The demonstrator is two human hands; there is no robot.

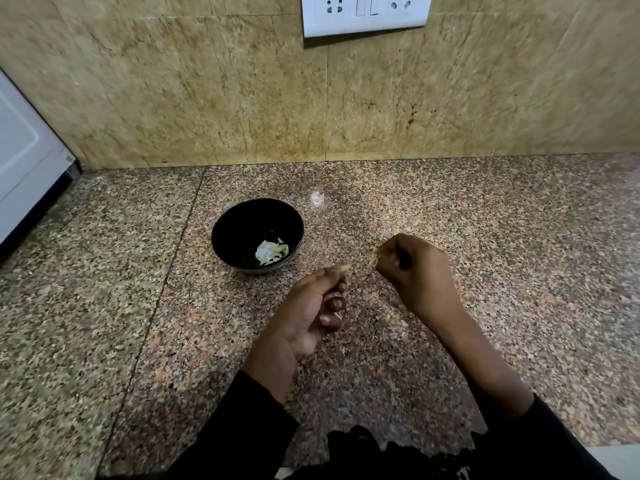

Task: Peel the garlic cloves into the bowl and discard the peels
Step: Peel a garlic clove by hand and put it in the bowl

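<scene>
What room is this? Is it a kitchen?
Most likely a kitchen. There is a speckled stone counter against a tiled wall with a socket plate, and a black bowl holding pale garlic pieces.

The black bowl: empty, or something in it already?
Not empty. The black bowl stands upright on the countertop with a small heap of pale pieces at its bottom; peeled garlic or peel, cannot tell.
</scene>
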